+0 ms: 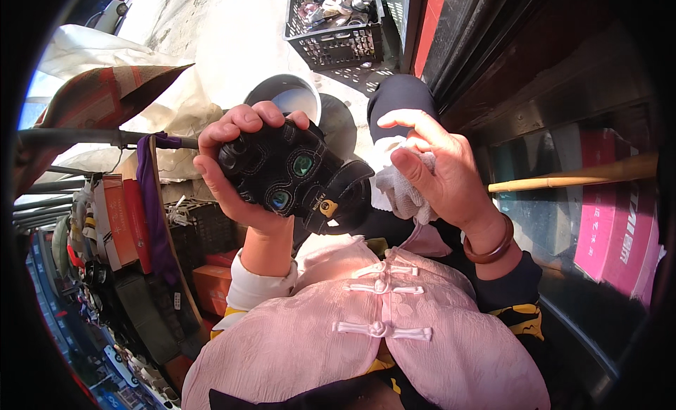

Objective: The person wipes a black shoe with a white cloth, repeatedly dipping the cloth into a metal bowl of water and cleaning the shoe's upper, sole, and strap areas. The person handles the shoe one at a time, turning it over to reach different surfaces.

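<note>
Head view, left hand: left hand (236,167) raised in front of the chest, fingers (239,121) curled over the top and thumb side underneath, clamped on the black binoculars (285,174).
Head view, binoculars: held at mid-frame, above the pink jacket (366,325); two greenish lenses facing the camera, pale stitching on the casing, a black strap flap hanging toward the right.
Head view, right hand: right hand (436,170) just beside the binoculars on their right, fingers bent together and pinched around a white cloth (405,188); index finger stretched over the top of the cloth.
Head view, cloth: bunched in the right palm, near the strap flap; touching it or not, cannot tell.
Head view, wrist: brown wooden bangle (489,244) on the right wrist, dark sleeve below.
Head view, behind the hands: white bucket (292,96) on pale ground, black plastic crate (338,29) of small items farther up.
Head view, left side: orange boxes (116,213) and a purple strap (151,199) among stacked goods.
Head view, right side: wooden stick (577,176) lying across, pink cartons (620,227) behind it.
</note>
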Demonstrator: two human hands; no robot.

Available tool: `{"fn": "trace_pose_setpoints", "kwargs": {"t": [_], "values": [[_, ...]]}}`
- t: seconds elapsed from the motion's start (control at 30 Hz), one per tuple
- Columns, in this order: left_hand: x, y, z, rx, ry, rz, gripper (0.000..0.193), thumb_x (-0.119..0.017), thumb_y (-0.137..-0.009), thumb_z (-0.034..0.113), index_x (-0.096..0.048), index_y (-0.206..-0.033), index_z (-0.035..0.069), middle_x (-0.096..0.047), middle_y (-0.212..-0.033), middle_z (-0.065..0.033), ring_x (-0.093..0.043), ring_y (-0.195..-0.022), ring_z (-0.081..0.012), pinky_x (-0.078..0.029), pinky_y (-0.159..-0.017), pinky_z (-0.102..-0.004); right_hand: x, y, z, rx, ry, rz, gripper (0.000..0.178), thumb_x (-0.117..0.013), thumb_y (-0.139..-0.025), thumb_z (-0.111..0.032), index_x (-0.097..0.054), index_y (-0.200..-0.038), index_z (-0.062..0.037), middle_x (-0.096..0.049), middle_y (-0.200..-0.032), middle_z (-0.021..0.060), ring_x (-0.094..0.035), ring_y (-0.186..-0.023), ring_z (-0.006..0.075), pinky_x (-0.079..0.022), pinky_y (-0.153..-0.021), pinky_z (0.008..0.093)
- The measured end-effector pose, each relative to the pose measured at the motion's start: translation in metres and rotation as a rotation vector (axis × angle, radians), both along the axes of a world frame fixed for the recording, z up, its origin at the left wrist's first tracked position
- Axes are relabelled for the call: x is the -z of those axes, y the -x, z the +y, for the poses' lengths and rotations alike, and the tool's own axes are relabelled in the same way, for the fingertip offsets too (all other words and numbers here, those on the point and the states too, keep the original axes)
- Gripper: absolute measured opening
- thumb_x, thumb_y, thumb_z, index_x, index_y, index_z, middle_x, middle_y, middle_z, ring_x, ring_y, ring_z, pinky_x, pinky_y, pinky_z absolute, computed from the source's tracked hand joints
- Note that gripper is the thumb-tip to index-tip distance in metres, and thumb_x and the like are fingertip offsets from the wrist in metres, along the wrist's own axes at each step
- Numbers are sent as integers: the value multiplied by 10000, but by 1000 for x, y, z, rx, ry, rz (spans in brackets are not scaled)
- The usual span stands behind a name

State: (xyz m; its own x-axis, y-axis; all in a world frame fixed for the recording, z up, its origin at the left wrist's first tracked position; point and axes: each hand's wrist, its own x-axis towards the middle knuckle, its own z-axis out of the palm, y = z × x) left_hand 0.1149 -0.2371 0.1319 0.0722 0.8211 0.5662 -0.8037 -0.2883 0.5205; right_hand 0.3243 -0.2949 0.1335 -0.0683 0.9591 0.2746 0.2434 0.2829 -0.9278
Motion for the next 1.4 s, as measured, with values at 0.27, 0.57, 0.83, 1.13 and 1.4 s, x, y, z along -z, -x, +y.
{"fn": "trace_pose_setpoints", "kwargs": {"t": [0.27, 0.57, 0.83, 1.13, 1.4], "values": [[3, -5, -6, -49, -192, 141, 495, -340, -1017, 523, -497, -1095, 61, -543, -1070, -132, -521, -955, -307, -494, -822, -528, -3, 6, 6, -375, 293, 8, 357, -729, -849, -347, -652, -820, 0, -576, -630, 108, -553, -575, 174, -456, -579, 287], [24, -4, 10, -288, -108, 304, 535, -377, -1005, 518, -488, -1118, 8, -531, -1050, -181, -568, -968, -309, -590, -784, -479, -3, 16, -9, -372, 312, 470, 228, -667, -901, -161, -602, -739, -14, -535, -639, -46, -434, -624, -3, -366, -535, 206], [32, 6, 16, -527, -425, 667, 519, -326, -1032, 467, -502, -1119, -14, -516, -1062, -199, -563, -952, -329, -596, -752, -492, -5, 15, -11, -283, 353, 496, 186, -633, -899, -103, -579, -740, -23, -492, -657, -72, -400, -636, -3, -320, -545, 207], [24, 16, 12, -479, -591, 1060, 589, -762, -739, 527, -675, -1034, 25, -551, -1119, -140, -573, -1041, -282, -498, -867, -399, -1, 20, 2, -154, 305, 444, 208, -635, -924, -128, -584, -754, -19, -510, -691, -72, -423, -656, -2, -357, -565, 193], [19, 7, -3, -222, -324, 1097, 314, -852, -593, 79, -706, -870, 60, -543, -1078, -96, -567, -1099, -271, -474, -912, -398, -3, 34, -1, -292, 307, 380, 197, -666, -932, -190, -617, -831, -29, -547, -726, -65, -453, -692, -3, -381, -580, 188]]}}
